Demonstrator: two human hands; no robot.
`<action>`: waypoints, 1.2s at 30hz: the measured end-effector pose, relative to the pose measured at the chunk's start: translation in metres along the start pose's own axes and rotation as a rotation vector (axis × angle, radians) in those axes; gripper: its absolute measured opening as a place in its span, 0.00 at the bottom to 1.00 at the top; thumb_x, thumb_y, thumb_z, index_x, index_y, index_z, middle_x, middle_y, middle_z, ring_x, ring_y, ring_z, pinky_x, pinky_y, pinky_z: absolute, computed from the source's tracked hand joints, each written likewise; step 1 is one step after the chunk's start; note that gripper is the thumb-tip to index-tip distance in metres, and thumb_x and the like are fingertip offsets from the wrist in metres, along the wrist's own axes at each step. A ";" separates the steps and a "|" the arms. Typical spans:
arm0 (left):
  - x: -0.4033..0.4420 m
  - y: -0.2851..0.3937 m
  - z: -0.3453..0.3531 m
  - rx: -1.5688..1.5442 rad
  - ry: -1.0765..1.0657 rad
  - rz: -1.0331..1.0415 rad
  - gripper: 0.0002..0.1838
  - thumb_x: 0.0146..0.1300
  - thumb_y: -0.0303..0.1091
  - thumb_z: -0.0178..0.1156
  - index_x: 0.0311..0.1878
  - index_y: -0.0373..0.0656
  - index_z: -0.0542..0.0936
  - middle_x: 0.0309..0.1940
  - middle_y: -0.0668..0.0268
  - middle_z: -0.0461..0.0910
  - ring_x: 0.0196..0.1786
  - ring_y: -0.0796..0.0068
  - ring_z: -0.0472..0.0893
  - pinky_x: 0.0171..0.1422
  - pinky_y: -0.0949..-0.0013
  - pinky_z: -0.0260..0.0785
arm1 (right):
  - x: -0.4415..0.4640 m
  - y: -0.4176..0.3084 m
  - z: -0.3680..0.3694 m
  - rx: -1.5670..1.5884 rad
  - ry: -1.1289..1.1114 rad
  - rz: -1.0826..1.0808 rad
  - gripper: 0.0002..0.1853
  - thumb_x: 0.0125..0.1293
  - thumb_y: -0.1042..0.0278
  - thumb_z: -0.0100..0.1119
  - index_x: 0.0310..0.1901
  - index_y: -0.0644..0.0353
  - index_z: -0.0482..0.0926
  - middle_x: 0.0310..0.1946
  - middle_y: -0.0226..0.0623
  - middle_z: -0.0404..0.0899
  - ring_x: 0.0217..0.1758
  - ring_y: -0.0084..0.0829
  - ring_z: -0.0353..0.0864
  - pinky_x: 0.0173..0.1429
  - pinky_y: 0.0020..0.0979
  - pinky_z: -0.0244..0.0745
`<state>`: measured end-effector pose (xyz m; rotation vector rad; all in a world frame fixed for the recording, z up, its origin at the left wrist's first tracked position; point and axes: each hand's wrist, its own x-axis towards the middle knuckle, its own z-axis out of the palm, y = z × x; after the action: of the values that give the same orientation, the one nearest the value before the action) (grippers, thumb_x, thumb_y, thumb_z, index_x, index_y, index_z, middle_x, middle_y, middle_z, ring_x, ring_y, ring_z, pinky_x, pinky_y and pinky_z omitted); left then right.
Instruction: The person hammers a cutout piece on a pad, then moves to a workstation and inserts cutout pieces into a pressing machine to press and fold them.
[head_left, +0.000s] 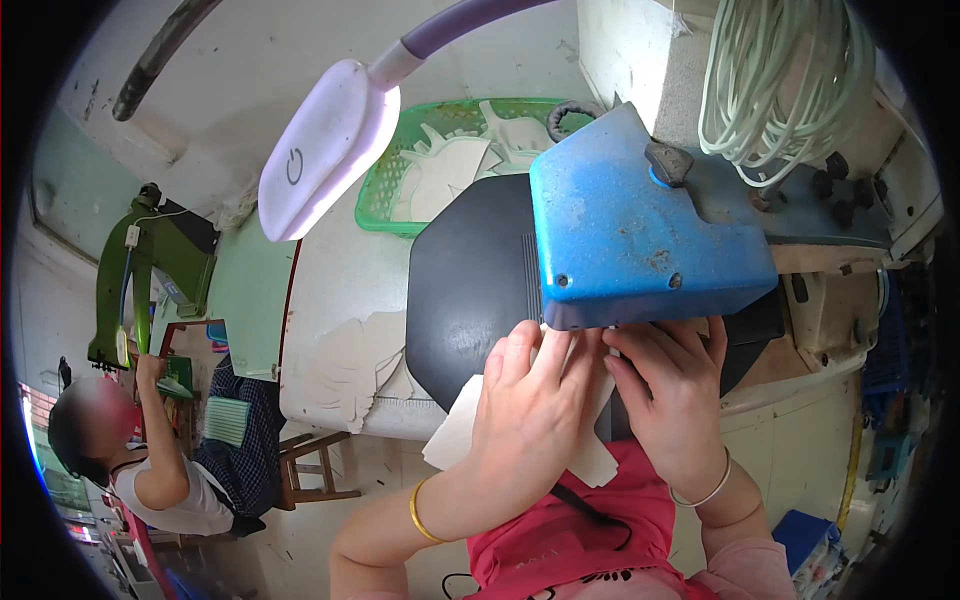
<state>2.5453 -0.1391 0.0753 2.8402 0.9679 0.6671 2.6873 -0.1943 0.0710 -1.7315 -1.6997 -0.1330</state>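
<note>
Purple lamp [330,150], beyond it left hand [530,400] outstretched, right hand [665,380] arched, at pale piece [597,450], pinch unclear.

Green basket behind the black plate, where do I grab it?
Probably the left rim of the green basket, coming from the left: that raised edge shows there, while the blue machine and black plate cover its right side.

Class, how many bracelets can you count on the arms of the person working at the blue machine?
2: a yellow, ring-shaped bracelet behind the left hand, and a thin, silver-coloured, ring-shaped bracelet behind the right hand. Any higher up may be hidden.
</note>
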 end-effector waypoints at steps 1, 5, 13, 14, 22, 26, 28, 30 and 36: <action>0.001 0.000 0.000 -0.012 -0.007 -0.006 0.25 0.53 0.29 0.58 0.56 0.34 0.75 0.54 0.57 0.69 0.56 0.56 0.69 0.59 0.58 0.63 | 0.001 0.000 0.000 -0.008 0.002 -0.007 0.07 0.57 0.73 0.65 0.39 0.60 0.81 0.39 0.34 0.84 0.49 0.33 0.79 0.70 0.49 0.54; 0.003 -0.002 0.002 -0.037 0.018 0.015 0.23 0.53 0.29 0.58 0.55 0.35 0.76 0.55 0.56 0.69 0.56 0.55 0.69 0.60 0.58 0.63 | 0.002 0.005 -0.001 0.042 -0.017 -0.017 0.06 0.58 0.74 0.65 0.38 0.59 0.81 0.39 0.34 0.84 0.48 0.33 0.80 0.67 0.47 0.55; 0.004 -0.003 0.000 -0.146 -0.005 0.020 0.25 0.56 0.24 0.61 0.59 0.35 0.74 0.55 0.55 0.70 0.57 0.52 0.70 0.60 0.55 0.63 | 0.002 0.006 -0.002 0.119 -0.014 0.051 0.06 0.56 0.75 0.66 0.36 0.58 0.82 0.38 0.33 0.85 0.48 0.34 0.80 0.67 0.42 0.58; 0.004 -0.003 -0.003 -0.180 -0.016 0.019 0.25 0.56 0.24 0.61 0.59 0.34 0.73 0.54 0.55 0.71 0.56 0.53 0.71 0.59 0.56 0.64 | 0.002 0.007 -0.004 0.115 -0.020 0.051 0.06 0.56 0.74 0.66 0.36 0.58 0.82 0.40 0.33 0.85 0.49 0.34 0.80 0.68 0.44 0.57; 0.001 -0.003 -0.006 -0.142 -0.027 0.042 0.26 0.57 0.24 0.61 0.61 0.33 0.71 0.51 0.55 0.73 0.52 0.54 0.72 0.58 0.58 0.67 | -0.006 0.016 -0.011 0.124 -0.047 0.013 0.06 0.57 0.72 0.66 0.37 0.58 0.81 0.45 0.32 0.85 0.53 0.31 0.80 0.70 0.49 0.55; 0.002 -0.002 -0.008 -0.133 -0.044 0.036 0.27 0.56 0.25 0.60 0.61 0.32 0.71 0.54 0.55 0.71 0.54 0.54 0.72 0.60 0.58 0.67 | -0.005 0.014 -0.014 0.106 -0.061 0.015 0.07 0.54 0.73 0.66 0.37 0.59 0.83 0.46 0.32 0.85 0.54 0.34 0.79 0.69 0.45 0.60; 0.003 -0.004 -0.006 -0.085 -0.038 0.051 0.28 0.55 0.27 0.58 0.61 0.30 0.71 0.55 0.54 0.69 0.56 0.55 0.71 0.63 0.59 0.66 | -0.005 0.014 -0.014 0.110 -0.066 0.016 0.07 0.55 0.73 0.66 0.37 0.58 0.83 0.46 0.32 0.85 0.54 0.34 0.79 0.69 0.45 0.59; 0.003 -0.006 -0.004 -0.075 -0.020 0.059 0.28 0.54 0.25 0.58 0.61 0.29 0.71 0.56 0.54 0.69 0.57 0.55 0.71 0.64 0.59 0.66 | -0.005 0.014 -0.012 0.121 -0.060 0.006 0.07 0.56 0.72 0.66 0.37 0.58 0.82 0.45 0.32 0.85 0.54 0.32 0.79 0.70 0.48 0.57; 0.006 -0.010 -0.009 -0.093 -0.074 0.047 0.29 0.52 0.21 0.56 0.61 0.30 0.72 0.57 0.53 0.69 0.60 0.51 0.69 0.62 0.57 0.67 | -0.005 0.014 -0.014 0.097 -0.063 -0.020 0.09 0.54 0.72 0.66 0.38 0.59 0.83 0.46 0.31 0.85 0.55 0.34 0.79 0.70 0.46 0.58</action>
<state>2.5399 -0.1279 0.0833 2.7923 0.8383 0.5899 2.7045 -0.2044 0.0732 -1.6631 -1.7405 -0.0053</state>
